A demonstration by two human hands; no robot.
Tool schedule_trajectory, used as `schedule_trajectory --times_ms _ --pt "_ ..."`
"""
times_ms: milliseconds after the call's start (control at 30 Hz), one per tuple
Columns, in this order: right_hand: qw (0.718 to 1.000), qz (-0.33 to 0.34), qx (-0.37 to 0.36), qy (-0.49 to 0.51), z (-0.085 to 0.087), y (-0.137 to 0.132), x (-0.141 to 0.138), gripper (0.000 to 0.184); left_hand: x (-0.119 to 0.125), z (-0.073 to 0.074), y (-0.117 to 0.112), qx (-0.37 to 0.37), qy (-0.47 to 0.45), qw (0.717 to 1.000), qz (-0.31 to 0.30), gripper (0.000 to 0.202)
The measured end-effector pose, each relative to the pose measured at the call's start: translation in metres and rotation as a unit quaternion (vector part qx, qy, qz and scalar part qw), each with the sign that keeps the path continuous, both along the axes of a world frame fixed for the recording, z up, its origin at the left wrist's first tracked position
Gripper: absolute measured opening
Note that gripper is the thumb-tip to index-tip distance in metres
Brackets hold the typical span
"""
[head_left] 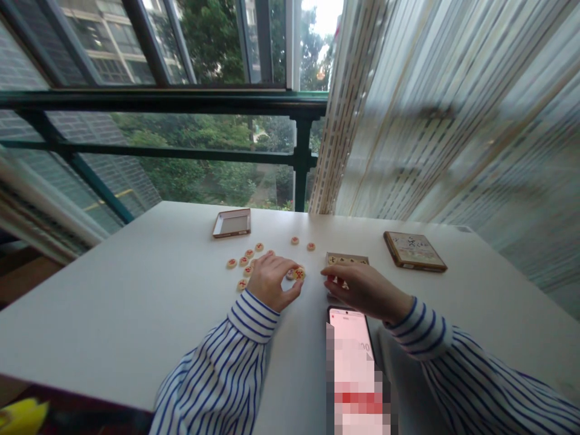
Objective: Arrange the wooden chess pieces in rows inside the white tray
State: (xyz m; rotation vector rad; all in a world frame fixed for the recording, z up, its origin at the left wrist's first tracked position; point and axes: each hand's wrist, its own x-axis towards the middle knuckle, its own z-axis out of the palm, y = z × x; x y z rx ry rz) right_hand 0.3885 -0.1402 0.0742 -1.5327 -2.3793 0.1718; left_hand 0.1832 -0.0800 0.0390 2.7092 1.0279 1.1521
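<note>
My left hand (270, 281) pinches a round Chinese chess piece (298, 274) with red writing between thumb and fingers, just above the white table. Another piece (290, 274) shows partly behind it. Several red-marked pieces (243, 261) lie loose to the left of this hand, some partly covered by it. My right hand (367, 289) hovers over a small open box (348, 256), its thumb and forefinger curled with a gap between the tips. Dark-marked pieces (342, 260) stand in a row along the box's far side; the hand hides much of the rest.
Two more loose pieces, one of them a red-marked disc (310, 246), lie farther back. An open shallow tray (232, 223) sits at the back left, and a flat printed box (414, 250) at the right. A lit phone (351, 338) lies close below the open box.
</note>
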Motion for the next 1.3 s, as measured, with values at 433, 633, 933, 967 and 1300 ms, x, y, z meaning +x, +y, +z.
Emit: schedule_trajectory --times_ms 433,633,933,967,1300 --pt "0.997 -0.028 -0.001 0.073 0.005 -0.013 0.016 0.022 0.028 0.018 -0.013 -0.039 -0.001 0.999 -0.016 0.018" --pt "0.992 -0.034 -0.001 0.121 0.001 -0.019 0.025 0.022 0.041 0.020 -0.014 -0.040 -0.007 0.999 -0.034 0.018" --pt "0.984 -0.064 0.010 0.166 -0.005 -0.024 0.038 0.021 0.058 0.019 -0.016 -0.066 -0.004 0.996 -0.052 0.021" --pt "0.983 -0.069 0.015 0.170 -0.005 -0.024 0.039 0.020 0.060 0.020 -0.016 -0.070 -0.002 0.996 -0.053 0.021" --pt "0.970 -0.092 0.068 0.215 -0.011 -0.029 0.048 0.018 0.080 0.013 -0.015 -0.085 -0.033 0.993 -0.075 0.024"
